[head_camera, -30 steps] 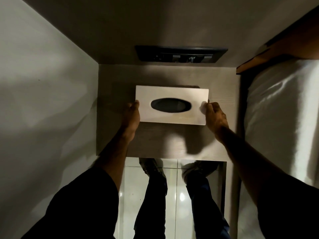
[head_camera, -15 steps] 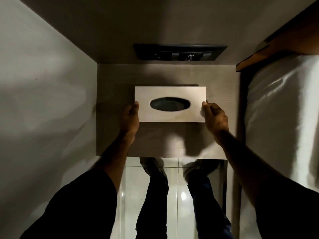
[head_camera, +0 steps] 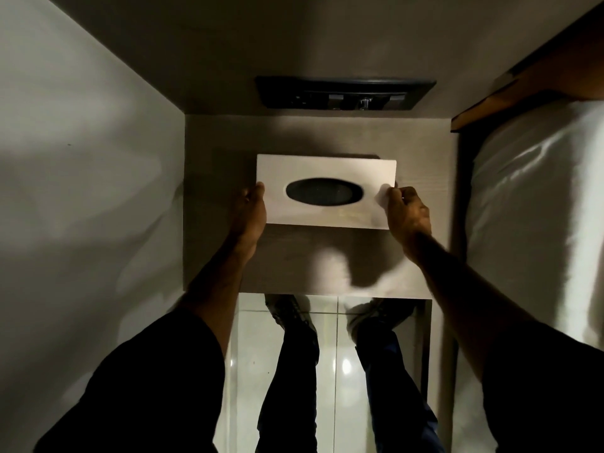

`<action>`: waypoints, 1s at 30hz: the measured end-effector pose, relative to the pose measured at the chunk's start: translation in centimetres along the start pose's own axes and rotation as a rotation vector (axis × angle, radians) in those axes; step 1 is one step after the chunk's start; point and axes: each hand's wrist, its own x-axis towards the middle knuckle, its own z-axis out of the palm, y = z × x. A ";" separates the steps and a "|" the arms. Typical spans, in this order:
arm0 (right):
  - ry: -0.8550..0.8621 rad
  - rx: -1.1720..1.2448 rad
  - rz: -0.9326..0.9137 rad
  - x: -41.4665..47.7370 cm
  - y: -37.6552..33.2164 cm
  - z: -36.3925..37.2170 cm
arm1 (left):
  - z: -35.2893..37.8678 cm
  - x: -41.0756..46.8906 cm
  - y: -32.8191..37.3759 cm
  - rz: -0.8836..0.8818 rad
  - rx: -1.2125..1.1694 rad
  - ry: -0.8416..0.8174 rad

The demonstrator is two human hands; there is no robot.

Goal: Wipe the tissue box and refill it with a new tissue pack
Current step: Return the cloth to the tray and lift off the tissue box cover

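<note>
A pale rectangular tissue box (head_camera: 327,168) with a dark oval opening in its top is over the middle of a small wooden bedside table (head_camera: 212,256). My left hand (head_camera: 250,212) grips its left end, thumb on top. At the right end, my right hand (head_camera: 407,215) holds the box's near corner with the fingers curled around the edge. No tissue shows in the oval opening. No tissue pack or wiping cloth is in view.
A dark switch panel (head_camera: 344,96) is set in the wall behind the table. A white wall (head_camera: 81,191) closes the left side. A bed with white bedding (head_camera: 536,207) and a wooden headboard stands on the right. My legs and shoes stand on glossy floor tiles (head_camera: 261,354) below.
The box has shifted slightly away from me and to the left, and now sits squarer to the table. Both hands kept hold of its ends throughout.
</note>
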 end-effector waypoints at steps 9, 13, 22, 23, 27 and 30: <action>-0.006 -0.124 -0.009 -0.5 -0.5 -0.1 | 0.1 -0.5 1.1 -0.016 -0.050 -0.005; -0.036 -0.169 -0.083 -0.4 -0.5 -0.3 | -0.5 -0.7 0.9 0.061 -0.008 -0.058; -0.017 0.293 -0.209 -5.0 2.3 -1.9 | -4.1 -6.7 -0.8 0.237 -0.028 -0.087; -0.031 0.344 -0.216 -6.1 3.1 -2.3 | -4.8 -7.7 -1.4 0.230 -0.055 -0.086; -0.061 0.589 -0.084 -10.7 5.8 -4.0 | -7.5 -10.9 -5.4 0.109 -0.241 -0.135; -0.125 0.651 -0.026 -12.9 8.4 -4.9 | -8.9 -12.2 -8.3 0.039 -0.247 -0.155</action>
